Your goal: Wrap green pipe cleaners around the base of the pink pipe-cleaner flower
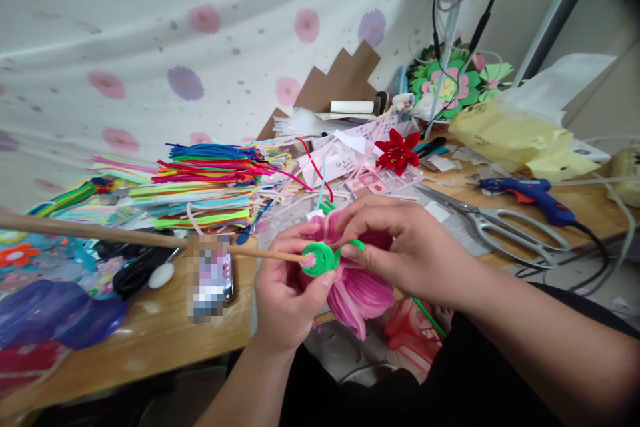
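Observation:
A large pink flower [361, 290] is held over the table's front edge, its back turned toward me. From its base a wooden stick [270, 254] runs out to the left. Coiled around the stick at the flower's base is a green pipe cleaner [323, 259]. My left hand [286, 287] is closed around the flower's base, thumb against the green coil. The fingers of my right hand [400, 247] pinch the green pipe cleaner just right of the coil. A loose green length hangs below the right hand.
Bundles of coloured pipe cleaners [210, 170] lie at the back left. A phone [213, 277] rests on the table. Large scissors [500, 227], a blue glue gun [533, 197] with its cord and a red flower [397, 152] are on the right. A purple bag [55, 313] sits left.

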### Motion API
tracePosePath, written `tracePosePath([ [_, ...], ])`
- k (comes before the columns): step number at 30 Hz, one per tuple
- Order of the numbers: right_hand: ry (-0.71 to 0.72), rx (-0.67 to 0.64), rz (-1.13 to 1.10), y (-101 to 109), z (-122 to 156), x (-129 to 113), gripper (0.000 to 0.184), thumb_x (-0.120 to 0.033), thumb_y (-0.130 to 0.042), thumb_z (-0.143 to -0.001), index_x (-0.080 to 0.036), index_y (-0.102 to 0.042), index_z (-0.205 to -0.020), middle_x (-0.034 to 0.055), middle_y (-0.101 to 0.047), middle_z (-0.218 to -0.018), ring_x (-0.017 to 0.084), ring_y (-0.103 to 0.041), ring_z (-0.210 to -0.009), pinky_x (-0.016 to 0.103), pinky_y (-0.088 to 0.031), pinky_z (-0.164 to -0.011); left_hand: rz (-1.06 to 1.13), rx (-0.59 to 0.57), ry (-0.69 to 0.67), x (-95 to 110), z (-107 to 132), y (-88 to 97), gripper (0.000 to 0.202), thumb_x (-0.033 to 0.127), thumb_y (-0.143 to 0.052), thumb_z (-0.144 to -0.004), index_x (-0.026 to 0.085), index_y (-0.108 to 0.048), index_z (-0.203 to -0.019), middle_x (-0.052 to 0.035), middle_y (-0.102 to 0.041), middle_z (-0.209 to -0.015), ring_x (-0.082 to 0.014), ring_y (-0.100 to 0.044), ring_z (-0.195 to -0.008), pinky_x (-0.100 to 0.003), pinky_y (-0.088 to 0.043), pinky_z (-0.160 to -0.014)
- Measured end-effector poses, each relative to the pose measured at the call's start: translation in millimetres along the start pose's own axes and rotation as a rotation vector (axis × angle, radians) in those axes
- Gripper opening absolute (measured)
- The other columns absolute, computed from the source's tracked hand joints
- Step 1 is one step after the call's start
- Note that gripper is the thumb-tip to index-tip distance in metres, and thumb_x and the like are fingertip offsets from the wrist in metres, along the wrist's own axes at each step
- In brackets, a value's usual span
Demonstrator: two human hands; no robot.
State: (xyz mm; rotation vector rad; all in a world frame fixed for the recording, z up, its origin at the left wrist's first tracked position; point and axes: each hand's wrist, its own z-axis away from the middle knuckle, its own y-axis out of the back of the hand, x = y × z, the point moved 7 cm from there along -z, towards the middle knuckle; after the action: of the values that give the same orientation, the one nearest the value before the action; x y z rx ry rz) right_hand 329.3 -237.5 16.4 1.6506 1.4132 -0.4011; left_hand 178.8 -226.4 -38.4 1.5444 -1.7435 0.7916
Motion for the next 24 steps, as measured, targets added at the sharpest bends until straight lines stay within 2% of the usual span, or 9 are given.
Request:
tracePosePath([
  [5,0.025,0.116,-0.053,2,2,1,0.011,-0.005,-0.062,-0.073,-0.015,-0.062,-0.068,0.0055,-0.068,-0.079,0.015,-0.062,-0.073,0.028,-0.049,-0.068,-0.007,-0.002,-0.030,1,-4,1.1,0.027,0.009,-0.072,-0.067,0.021,-0.062,-0.089,-0.0057,-0.058,-0.113,-0.0227,-0.053,-0.114,-0.036,-0.044,-0.096],
  [7,0.081,0.185,-0.060,3,4,-2,0.012,-0.005,-0.062,-0.073,-0.016,-0.061,-0.067,0.0046,-0.067,-0.077,0.014,-0.062,-0.072,0.027,-0.049,-0.067,0.018,0.061,-0.018,-4,-3,3.9,0.030,0.012,-0.074,-0.066,0.023,-0.064,-0.092,-0.0054,-0.056,-0.119,-0.0241,-0.047,-0.121,-0.036,-0.042,-0.099],
  [9,0.139,0.254,-0.060,4,7,-6,0.013,-0.005,-0.062,-0.074,-0.017,-0.061,-0.068,0.0037,-0.067,-0.077,0.014,-0.062,-0.073,0.027,-0.050,-0.067,0.052,0.150,0.013,-9,1,6.6,0.041,0.016,-0.075,-0.067,0.026,-0.062,-0.105,-0.0050,-0.050,-0.130,-0.0237,-0.042,-0.127,-0.034,-0.041,-0.101],
  [11,0.189,0.312,-0.048,4,10,-11,0.013,-0.004,-0.062,-0.074,-0.017,-0.063,-0.070,0.0042,-0.066,-0.079,0.013,-0.063,-0.075,0.026,-0.051,-0.068,0.102,0.216,0.053,-15,6,6.7,0.050,0.019,-0.073,-0.071,0.030,-0.056,-0.116,-0.0035,-0.042,-0.140,-0.0207,-0.044,-0.125,-0.030,-0.043,-0.098],
  [13,0.230,0.340,-0.025,3,13,-15,0.014,-0.002,-0.062,-0.072,-0.016,-0.064,-0.074,0.0066,-0.067,-0.086,0.014,-0.064,-0.080,0.026,-0.052,-0.072,0.142,0.239,0.052,-15,10,5.2,0.046,0.020,-0.070,-0.074,0.033,-0.054,-0.116,-0.0012,-0.039,-0.142,-0.0180,-0.048,-0.120,-0.027,-0.046,-0.093],
  [17,0.313,0.299,-0.011,-1,14,-24,0.021,0.002,-0.058,-0.068,-0.016,-0.064,-0.077,0.0105,-0.068,-0.100,0.016,-0.065,-0.091,0.028,-0.052,-0.080,0.171,0.178,0.026,-10,10,2.9,0.031,0.020,-0.068,-0.077,0.030,-0.060,-0.105,-0.0023,-0.047,-0.135,-0.0197,-0.048,-0.122,-0.033,-0.044,-0.098],
  [20,0.359,0.230,-0.002,-4,12,-28,0.025,0.003,-0.054,-0.066,-0.017,-0.062,-0.078,0.0084,-0.072,-0.093,0.015,-0.067,-0.084,0.028,-0.053,-0.077,0.183,0.125,0.032,-9,6,4.1,0.030,0.022,-0.068,-0.077,0.028,-0.061,-0.105,-0.0045,-0.050,-0.130,-0.0220,-0.047,-0.123,-0.039,-0.036,-0.105],
  [24,0.354,0.184,0.041,-6,9,-28,0.022,0.001,-0.054,-0.067,-0.016,-0.061,-0.078,0.0080,-0.072,-0.084,0.015,-0.067,-0.078,0.027,-0.053,-0.074,0.204,0.129,0.051,-8,5,7.7,0.029,0.022,-0.070,-0.075,0.026,-0.063,-0.102,-0.0047,-0.052,-0.128,-0.0233,-0.046,-0.123,-0.040,-0.035,-0.106],
])
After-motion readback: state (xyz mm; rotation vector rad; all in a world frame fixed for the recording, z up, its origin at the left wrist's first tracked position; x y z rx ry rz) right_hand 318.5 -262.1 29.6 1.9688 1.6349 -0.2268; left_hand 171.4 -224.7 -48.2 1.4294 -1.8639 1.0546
